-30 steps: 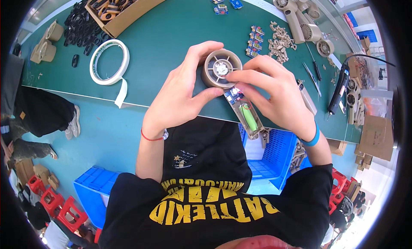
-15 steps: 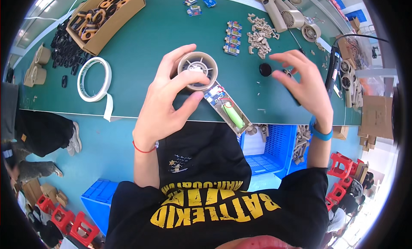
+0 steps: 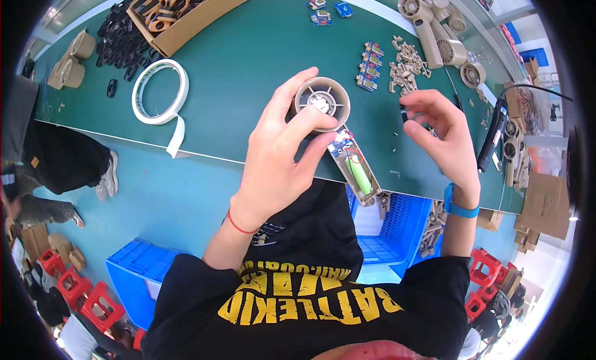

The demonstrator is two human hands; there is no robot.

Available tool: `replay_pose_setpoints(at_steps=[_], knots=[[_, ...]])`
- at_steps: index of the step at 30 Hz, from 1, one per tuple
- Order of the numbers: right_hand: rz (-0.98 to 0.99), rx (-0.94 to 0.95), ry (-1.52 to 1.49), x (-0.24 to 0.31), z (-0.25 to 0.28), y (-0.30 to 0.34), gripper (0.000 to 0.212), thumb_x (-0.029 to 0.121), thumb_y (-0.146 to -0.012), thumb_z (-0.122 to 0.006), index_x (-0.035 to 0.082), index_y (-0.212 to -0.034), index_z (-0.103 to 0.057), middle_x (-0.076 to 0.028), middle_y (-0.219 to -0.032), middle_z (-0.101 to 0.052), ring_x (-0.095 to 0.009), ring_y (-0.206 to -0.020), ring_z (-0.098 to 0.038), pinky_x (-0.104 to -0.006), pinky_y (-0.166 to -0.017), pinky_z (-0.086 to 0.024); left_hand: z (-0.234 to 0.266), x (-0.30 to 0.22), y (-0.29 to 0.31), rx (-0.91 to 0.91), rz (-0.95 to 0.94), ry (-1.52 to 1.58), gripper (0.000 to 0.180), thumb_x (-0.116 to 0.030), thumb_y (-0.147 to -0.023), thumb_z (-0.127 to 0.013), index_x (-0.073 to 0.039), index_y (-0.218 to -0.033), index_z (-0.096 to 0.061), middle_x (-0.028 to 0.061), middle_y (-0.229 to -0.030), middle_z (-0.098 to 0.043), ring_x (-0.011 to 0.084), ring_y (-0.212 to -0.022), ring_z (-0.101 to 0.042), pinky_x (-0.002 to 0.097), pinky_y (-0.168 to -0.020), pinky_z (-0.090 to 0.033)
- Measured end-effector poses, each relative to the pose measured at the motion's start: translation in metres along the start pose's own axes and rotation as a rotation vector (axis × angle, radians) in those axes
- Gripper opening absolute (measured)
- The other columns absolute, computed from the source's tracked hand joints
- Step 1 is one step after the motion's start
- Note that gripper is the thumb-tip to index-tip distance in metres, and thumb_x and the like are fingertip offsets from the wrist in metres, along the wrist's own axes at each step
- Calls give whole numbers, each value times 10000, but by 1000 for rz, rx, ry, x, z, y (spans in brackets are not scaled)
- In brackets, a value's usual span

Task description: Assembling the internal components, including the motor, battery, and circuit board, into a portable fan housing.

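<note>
My left hand is closed around the round head of a beige handheld fan, with the thumb and a finger at the head's rim. The head's spoked ring faces up, with a white part in its middle. Its handle lies open toward me, showing a blue circuit board, thin red wires and a green battery. To the right, my right hand pinches a round black cap, seen almost edge-on, between thumb and fingers above the table. The cap is apart from the fan.
Beyond my hands lie circuit boards, small beige parts and fan housings. A tape roll, black rings and a cardboard box stand left. A black electric screwdriver is at the right. Blue crates sit below the table edge.
My right hand has taken hold of the black cap, which was at its fingertips before, and turned it edge-on. The view has shifted; my left hand still holds the fan.
</note>
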State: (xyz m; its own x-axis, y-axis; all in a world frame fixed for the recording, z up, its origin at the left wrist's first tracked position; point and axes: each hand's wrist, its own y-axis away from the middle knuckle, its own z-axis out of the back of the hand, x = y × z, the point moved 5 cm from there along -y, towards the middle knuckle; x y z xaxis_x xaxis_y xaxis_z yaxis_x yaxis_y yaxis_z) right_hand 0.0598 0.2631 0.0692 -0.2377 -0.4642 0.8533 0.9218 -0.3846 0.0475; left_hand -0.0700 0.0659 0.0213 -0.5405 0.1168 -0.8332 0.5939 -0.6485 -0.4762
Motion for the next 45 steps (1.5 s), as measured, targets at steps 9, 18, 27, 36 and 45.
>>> replay_pose_setpoints(at_steps=[9, 18, 27, 36, 45], knots=[[-161, 253, -886, 14, -53, -30, 396, 264, -976, -590, -7, -1263, -557, -95, -1084, -634, -166, -970, -632, -272, -821, -516, -1, 6, 3, -5, 49, 81, 359, 38, -761, -751, -96, -1077, -647, 212, -1408, -528, 347, -1223, -595, 401, -1001, -479], [-152, 177, -526, 22, -54, -33, 445, 275, -944, -618, 0, -1287, -544, -123, -1131, -630, -153, -924, -603, -261, -784, -491, 3, 9, 1, -56, 115, -24, 710, -131, -670, -868, -40, -1294, -542, 123, -1212, -581, 292, -1086, -584, 375, -933, -479], [153, 141, 75, 56, -53, -25, 336, -29, -839, -696, -14, -1174, -674, -90, -1090, -667, -128, -897, -649, -259, -802, -523, 0, 7, 5, -93, 139, -23, 647, -181, -646, -890, -69, -1198, -572, 104, -1077, -659, 305, -1005, -650, 385, -858, -518], [199, 157, 211, 60, -58, -31, 347, -45, -788, -714, -12, -1133, -697, -106, -1064, -674, -132, -843, -649, -255, -768, -523, 0, 10, 10, -127, 73, -30, 684, -266, -639, -899, -69, -1203, -565, 111, -1089, -653, 320, -1015, -634, 409, -859, -500], [273, 152, 308, 64, -59, -33, 362, -38, -757, -736, -11, -1117, -702, -123, -1109, -672, -150, -825, -646, -271, -752, -528, -1, 11, 11, -155, 71, -54, 670, -292, -658, -879, -64, -1203, -564, 93, -1100, -642, 310, -1038, -617, 406, -881, -491]])
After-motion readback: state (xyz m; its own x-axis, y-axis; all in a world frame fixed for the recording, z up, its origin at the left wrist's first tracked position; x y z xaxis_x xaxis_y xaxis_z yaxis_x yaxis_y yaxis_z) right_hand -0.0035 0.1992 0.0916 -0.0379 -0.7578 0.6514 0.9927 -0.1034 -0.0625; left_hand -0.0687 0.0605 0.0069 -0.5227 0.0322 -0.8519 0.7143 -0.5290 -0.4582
